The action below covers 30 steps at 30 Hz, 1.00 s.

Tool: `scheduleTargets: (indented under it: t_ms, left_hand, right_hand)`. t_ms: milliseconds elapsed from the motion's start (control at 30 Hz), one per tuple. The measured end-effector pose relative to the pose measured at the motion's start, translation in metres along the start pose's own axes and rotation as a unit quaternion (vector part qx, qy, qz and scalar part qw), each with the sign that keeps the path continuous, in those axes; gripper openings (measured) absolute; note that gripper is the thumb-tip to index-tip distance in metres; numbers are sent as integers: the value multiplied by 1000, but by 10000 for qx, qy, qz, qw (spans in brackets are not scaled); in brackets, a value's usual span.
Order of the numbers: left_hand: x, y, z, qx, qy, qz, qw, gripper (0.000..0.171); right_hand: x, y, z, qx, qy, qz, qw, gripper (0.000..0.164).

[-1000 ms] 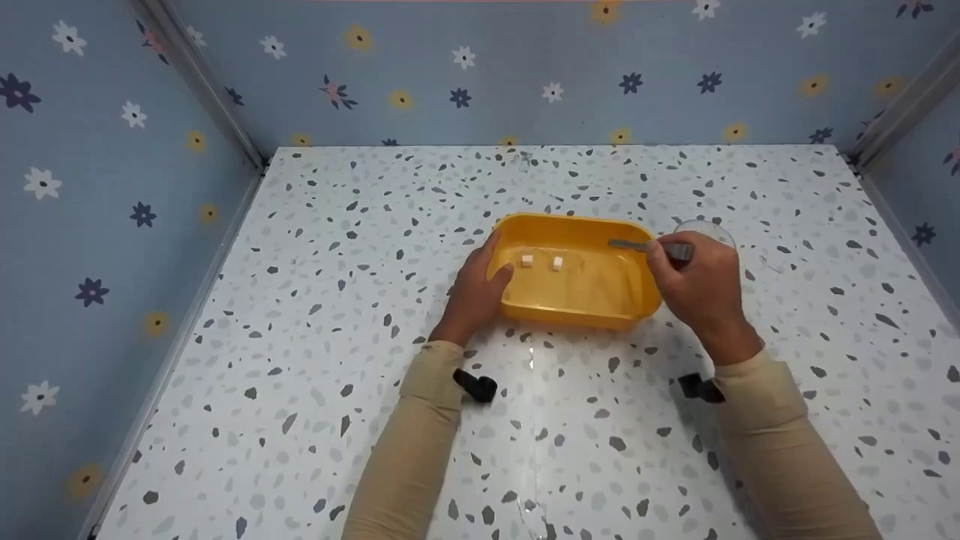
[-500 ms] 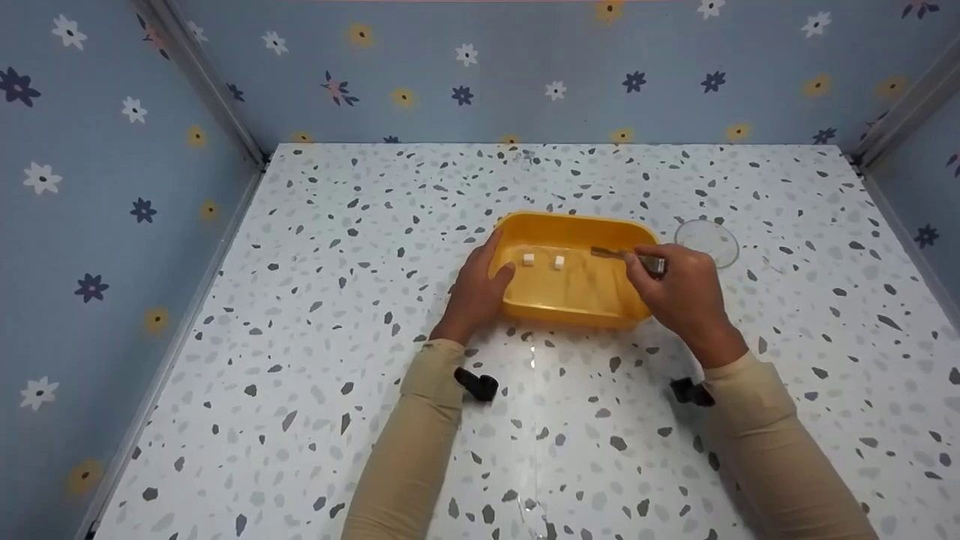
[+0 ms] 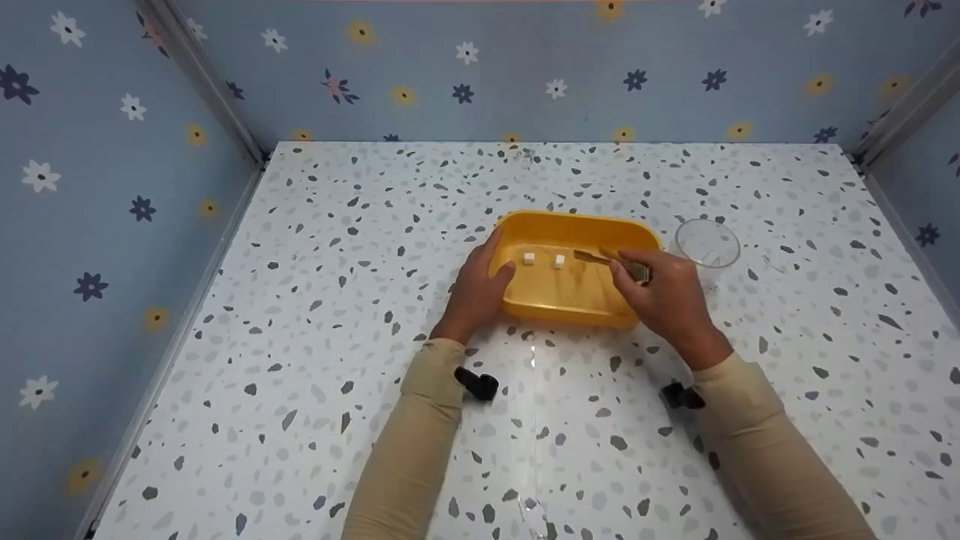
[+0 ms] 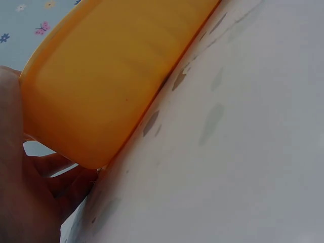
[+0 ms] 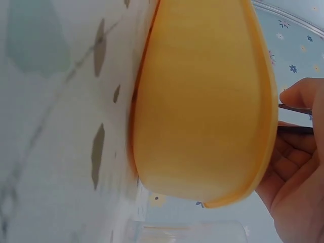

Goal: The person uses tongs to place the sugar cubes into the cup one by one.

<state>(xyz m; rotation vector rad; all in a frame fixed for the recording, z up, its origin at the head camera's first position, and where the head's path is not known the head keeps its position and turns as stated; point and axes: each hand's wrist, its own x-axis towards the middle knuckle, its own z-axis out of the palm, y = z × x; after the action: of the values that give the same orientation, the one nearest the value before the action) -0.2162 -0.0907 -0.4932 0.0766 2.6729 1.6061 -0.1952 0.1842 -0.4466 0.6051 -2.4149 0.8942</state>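
A yellow plastic basin (image 3: 566,312) stands on the table with two small white cubes inside. One cube (image 3: 529,259) lies toward the left; the other cube (image 3: 559,262) is nearer the middle. My left hand (image 3: 474,289) grips the basin's left end, thumb over the rim and fingers along the outer wall. With my right hand (image 3: 671,296) I hold small metal tongs (image 3: 589,257) over the basin. Their tips are just right of the middle cube, apart from it. Two separate arms of the tongs (image 5: 294,130) show in the right wrist view.
A clear round container (image 3: 707,244) stands just right of the basin, close to my right hand. The speckled table (image 3: 360,315) is bordered by blue flowered panels (image 3: 510,75) at the back and sides.
My right hand has moved left with the tongs, bringing their tips from the basin's right part to near the middle cube. The clear container is now uncovered. My left hand stays put.
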Motion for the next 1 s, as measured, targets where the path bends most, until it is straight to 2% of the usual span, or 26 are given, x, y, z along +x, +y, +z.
scheduleTargets:
  t_ms: [400, 733, 1000]
  left_hand:
    - [0, 2, 0, 64, -12, 35, 10000, 64]
    - [0, 0, 0, 5, -8, 76, 10000, 64]
    - [-1, 0, 0, 4, -23, 71, 10000, 64]
  right_hand:
    - [-4, -1, 7, 137, -358, 281, 9989, 29]
    - [-3, 1, 10, 156, -1027, 268, 9942, 36]
    - [-4, 2, 10, 33, -1269, 376, 9912, 40]
